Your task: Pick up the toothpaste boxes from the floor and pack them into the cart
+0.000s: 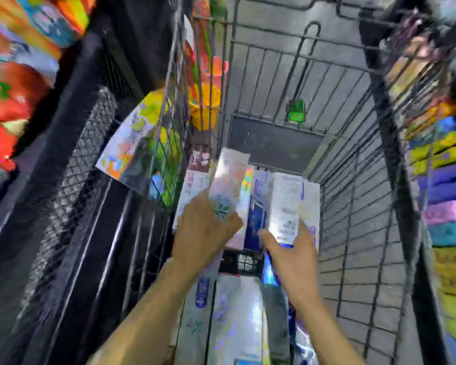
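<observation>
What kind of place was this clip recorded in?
Most likely a shop aisle or stockroom: a black wire-mesh cart holds shiny toothpaste boxes, and stacked colourful packaged goods line the right side, with bright packets on the left.

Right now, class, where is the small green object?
In the head view, the small green object sits upper centre, on the cart's far wire wall, above the toothpaste boxes.

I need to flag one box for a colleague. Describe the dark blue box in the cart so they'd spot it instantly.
Look inside the wire cart, at the row of boxes beyond both hands. The dark blue box stands between the left hand and right hand, the only dark one among pale, shiny neighbours.
</observation>
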